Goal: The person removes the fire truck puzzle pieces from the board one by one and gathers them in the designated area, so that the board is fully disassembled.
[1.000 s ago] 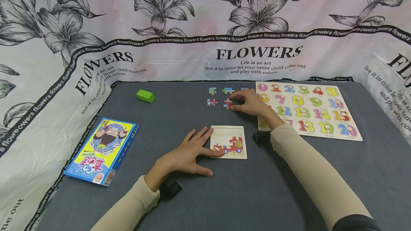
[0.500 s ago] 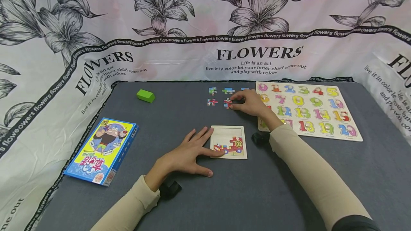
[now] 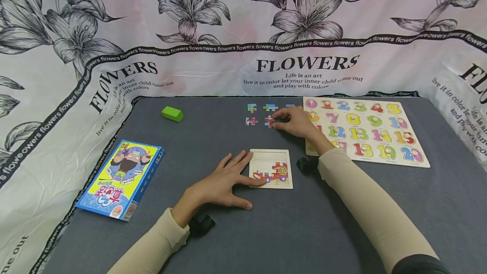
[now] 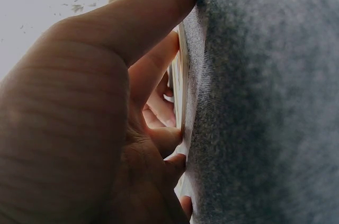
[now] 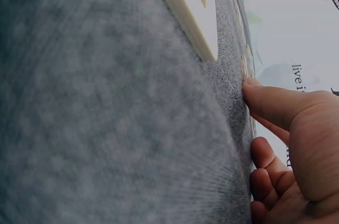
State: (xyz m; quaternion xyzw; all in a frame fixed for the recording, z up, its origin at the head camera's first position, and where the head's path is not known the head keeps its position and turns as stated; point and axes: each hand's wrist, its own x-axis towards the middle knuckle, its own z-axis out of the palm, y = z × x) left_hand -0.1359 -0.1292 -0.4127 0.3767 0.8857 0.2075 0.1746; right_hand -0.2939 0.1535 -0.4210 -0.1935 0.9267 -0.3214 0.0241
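My left hand (image 3: 222,185) lies with spread fingers at the left side of a square wooden puzzle tray (image 3: 270,157), one fingertip over its lower part. Inside the tray, joined pieces show part of a red vehicle (image 3: 280,172). At the back, my right hand (image 3: 294,122) pinches a red jigsaw piece (image 3: 269,122) at its right side, down at the table. Another red piece (image 3: 251,121) lies to its left. Behind them are a blue-green piece (image 3: 252,107) and a second one (image 3: 270,107); a further piece (image 3: 290,105) is partly hidden behind the right hand.
A wooden number board (image 3: 374,132) lies at the right, partly under the right forearm. On the left are a blue and yellow box (image 3: 121,179) and a green block (image 3: 173,113). Behind the grey table (image 3: 274,231) hangs a flower-printed cloth (image 3: 213,71).
The red piece at my right fingertips has shifted very slightly to the left and back, with the right hand and forearm moving a little too. My left hand and the tray have stayed still.
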